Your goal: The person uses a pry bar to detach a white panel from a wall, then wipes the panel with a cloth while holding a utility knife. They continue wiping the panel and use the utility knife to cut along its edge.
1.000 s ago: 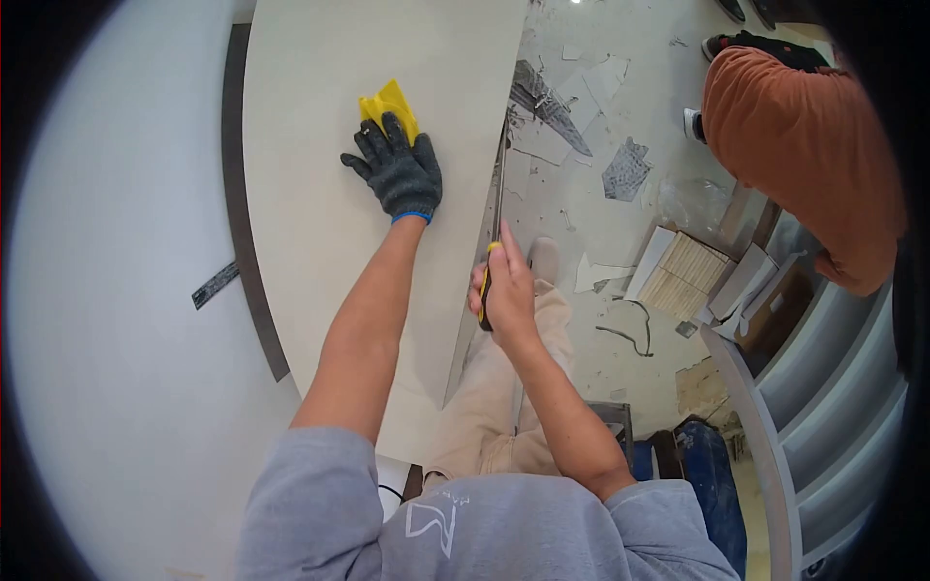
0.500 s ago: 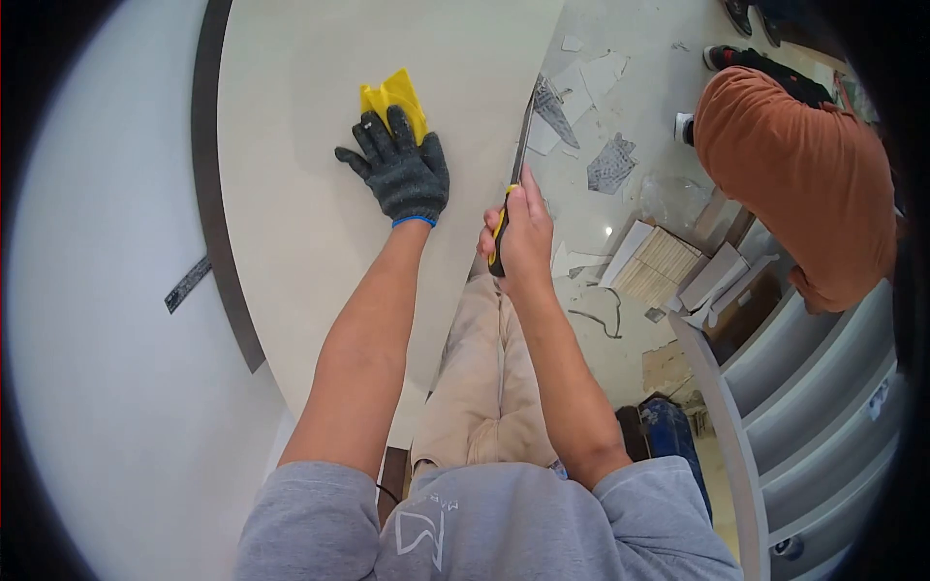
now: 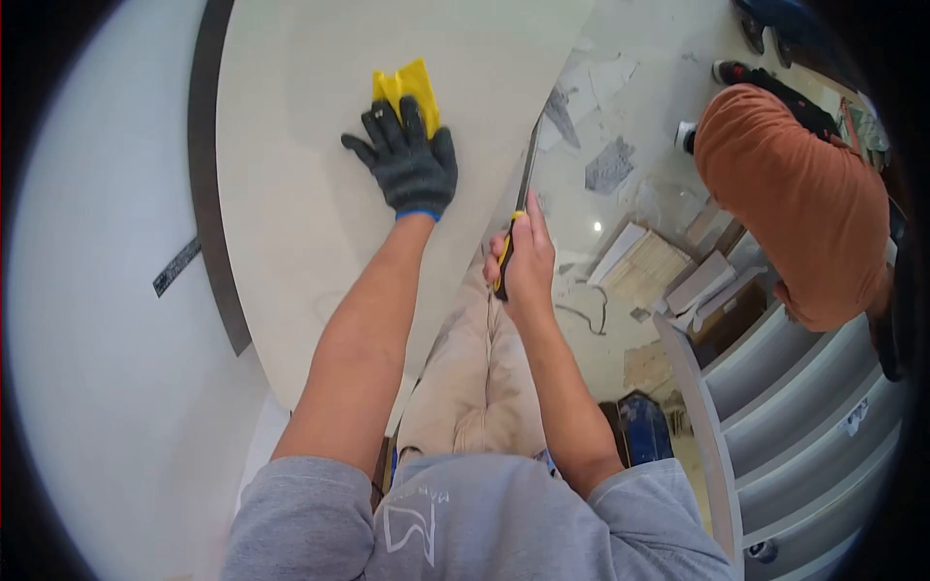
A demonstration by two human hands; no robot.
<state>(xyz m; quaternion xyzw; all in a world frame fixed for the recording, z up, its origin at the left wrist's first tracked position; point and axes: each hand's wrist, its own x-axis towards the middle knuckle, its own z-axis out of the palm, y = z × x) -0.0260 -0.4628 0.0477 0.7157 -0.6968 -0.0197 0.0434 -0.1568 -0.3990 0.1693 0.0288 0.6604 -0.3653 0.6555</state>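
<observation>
My left hand (image 3: 412,169), in a dark grey work glove with a blue cuff, lies flat with fingers spread on a pale board (image 3: 291,194). Under its fingertips is a thin yellow sheet or cloth (image 3: 417,82), sticking out past them. My bare right hand (image 3: 526,257) is wrapped round the black and yellow handle of a file (image 3: 528,174). The file's long, narrow metal blade points away from me, along the board's right edge.
A dark strip (image 3: 205,145) borders the board's left side. Broken tile pieces (image 3: 610,165) litter the floor at right, near stacked tiles (image 3: 644,266). A person in an orange-brown shirt (image 3: 794,203) bends there, beside curved grey shelves (image 3: 804,416). Another person's shoes (image 3: 751,34) show farther off.
My right hand and the file have drawn back slightly toward me along the board's edge. My left hand stays flat on the yellow sheet. The whole view has shifted a little.
</observation>
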